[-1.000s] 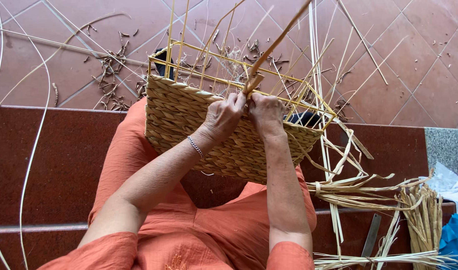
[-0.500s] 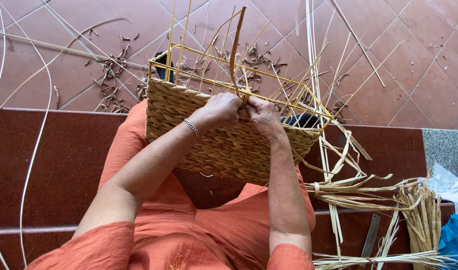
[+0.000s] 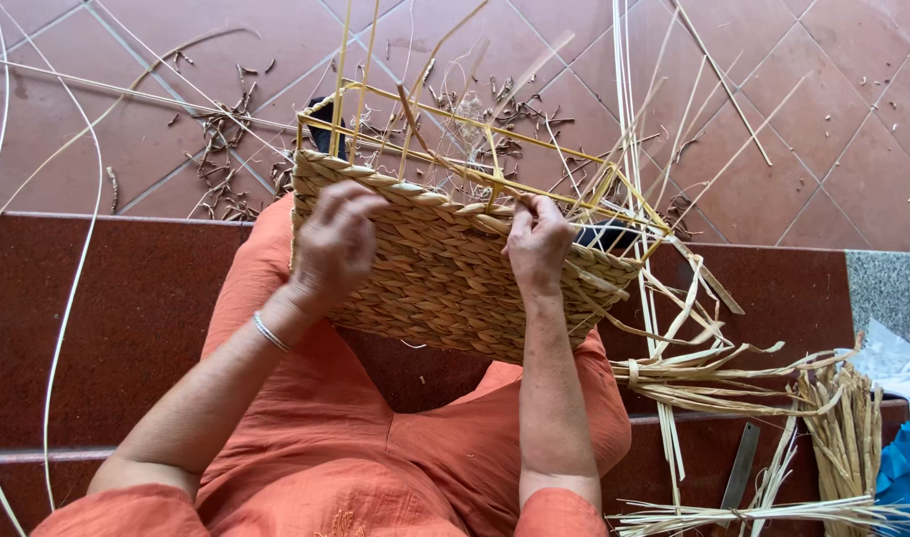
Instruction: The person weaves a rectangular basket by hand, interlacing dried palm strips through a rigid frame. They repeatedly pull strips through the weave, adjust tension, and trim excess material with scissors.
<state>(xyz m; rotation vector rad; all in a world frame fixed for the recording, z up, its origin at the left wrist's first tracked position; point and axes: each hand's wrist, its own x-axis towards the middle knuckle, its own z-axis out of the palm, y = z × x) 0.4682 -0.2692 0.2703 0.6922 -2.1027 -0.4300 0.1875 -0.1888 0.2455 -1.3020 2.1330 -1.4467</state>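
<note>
Head view: we are gripping the light, stiff woven basket (image 3: 445, 273), left hand (image 3: 334, 244) clamping its braided rim at nine o'clock, right hand (image 3: 537, 244) pinching it at three o'clock.

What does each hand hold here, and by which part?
Both hold the woven basket at its braided top rim: the left hand near the left end, the right hand right of the middle.

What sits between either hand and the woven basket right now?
Nothing visible does. The left hand and right hand both rest directly on the woven basket, fingers at its braided top edge.
</note>
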